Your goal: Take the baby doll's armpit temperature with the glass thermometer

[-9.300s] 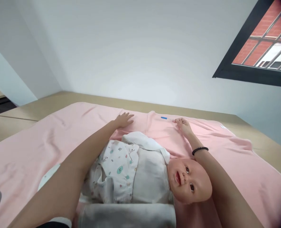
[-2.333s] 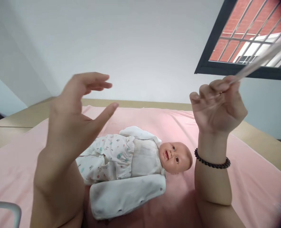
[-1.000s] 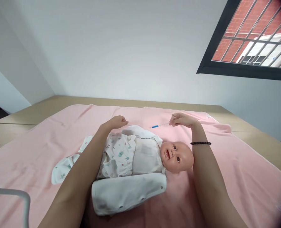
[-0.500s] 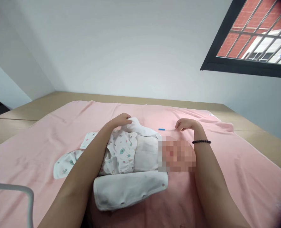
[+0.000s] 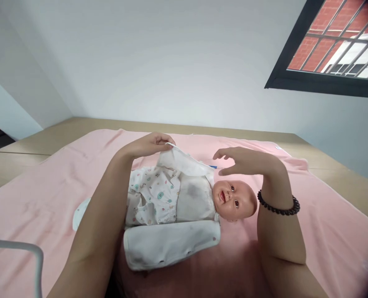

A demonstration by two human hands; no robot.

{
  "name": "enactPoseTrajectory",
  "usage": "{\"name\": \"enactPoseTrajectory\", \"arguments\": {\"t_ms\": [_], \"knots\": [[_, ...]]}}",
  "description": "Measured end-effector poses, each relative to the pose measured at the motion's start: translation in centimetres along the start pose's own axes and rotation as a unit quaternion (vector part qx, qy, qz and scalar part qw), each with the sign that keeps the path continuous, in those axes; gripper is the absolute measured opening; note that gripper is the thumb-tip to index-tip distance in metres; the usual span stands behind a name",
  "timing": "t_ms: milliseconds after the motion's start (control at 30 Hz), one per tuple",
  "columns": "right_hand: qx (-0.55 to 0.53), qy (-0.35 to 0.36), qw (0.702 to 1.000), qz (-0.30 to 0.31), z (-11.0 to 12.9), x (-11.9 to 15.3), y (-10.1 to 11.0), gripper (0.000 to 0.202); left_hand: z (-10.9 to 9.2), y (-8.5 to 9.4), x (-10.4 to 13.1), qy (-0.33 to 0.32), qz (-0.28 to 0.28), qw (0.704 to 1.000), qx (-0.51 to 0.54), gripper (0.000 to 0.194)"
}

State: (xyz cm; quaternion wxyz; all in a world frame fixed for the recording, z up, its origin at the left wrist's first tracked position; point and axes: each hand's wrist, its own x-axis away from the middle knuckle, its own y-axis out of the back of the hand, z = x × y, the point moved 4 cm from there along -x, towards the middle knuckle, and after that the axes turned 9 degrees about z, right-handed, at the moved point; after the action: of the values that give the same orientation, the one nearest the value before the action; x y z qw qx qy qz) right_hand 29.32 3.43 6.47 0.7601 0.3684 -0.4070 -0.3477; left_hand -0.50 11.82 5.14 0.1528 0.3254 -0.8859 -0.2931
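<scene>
A baby doll (image 5: 234, 200) lies on its back with its head to the right, in a pale top and patterned white shorts (image 5: 157, 196). My left hand (image 5: 157, 144) pinches the edge of the top's far white flap (image 5: 184, 160), holding it raised and stretched over the doll's far side. The near flap (image 5: 173, 244) lies spread flat on the pink blanket. Beyond the doll's shoulder, my right hand (image 5: 238, 160) hangs with fingers apart and curved, holding nothing. Close to its fingertips is the blue end of a thin stick (image 5: 213, 167); its exact kind cannot be made out.
The pink blanket (image 5: 41, 186) covers most of a wooden table (image 5: 336, 178) against a white wall. A grey metal rail (image 5: 36, 252) stands at the near left. A barred window (image 5: 314, 80) is at the upper right. A dark bead bracelet (image 5: 279, 208) circles my right wrist.
My left hand has raised the far flap and drawn it out. My right hand has moved left towards the blue-ended stick, and its fingers have spread.
</scene>
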Motion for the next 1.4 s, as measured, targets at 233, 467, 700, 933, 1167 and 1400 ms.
{"name": "enactPoseTrajectory", "arguments": {"t_ms": [233,467,700,933,1167,1400], "knots": [[0.092,0.134,0.982,0.101,4.7,-0.5,-3.2,0.045,-2.5,0.5,3.2,0.013,0.063,0.995,-0.074,0.023],[0.133,0.107,0.978,0.116,6.0,-1.3,-5.3,0.056,-4.4,0.5,4.9,0.073,0.036,0.992,-0.099,0.025],[0.193,0.062,0.973,0.112,8.1,-1.8,-7.0,0.043,-4.8,0.3,5.4,0.074,0.035,0.973,-0.214,0.032],[0.171,0.031,0.981,0.082,8.7,-0.2,-5.9,0.022,-4.9,0.3,6.7,0.080,0.024,0.946,-0.312,0.032],[0.151,0.144,0.976,0.068,8.5,2.0,-5.4,0.032,-2.9,0.7,8.0,0.111,0.083,0.948,-0.287,0.029],[0.159,0.161,0.969,0.096,9.2,3.1,-7.0,0.024,-3.7,-1.3,8.8,0.235,0.099,0.916,-0.310,0.031]]}}
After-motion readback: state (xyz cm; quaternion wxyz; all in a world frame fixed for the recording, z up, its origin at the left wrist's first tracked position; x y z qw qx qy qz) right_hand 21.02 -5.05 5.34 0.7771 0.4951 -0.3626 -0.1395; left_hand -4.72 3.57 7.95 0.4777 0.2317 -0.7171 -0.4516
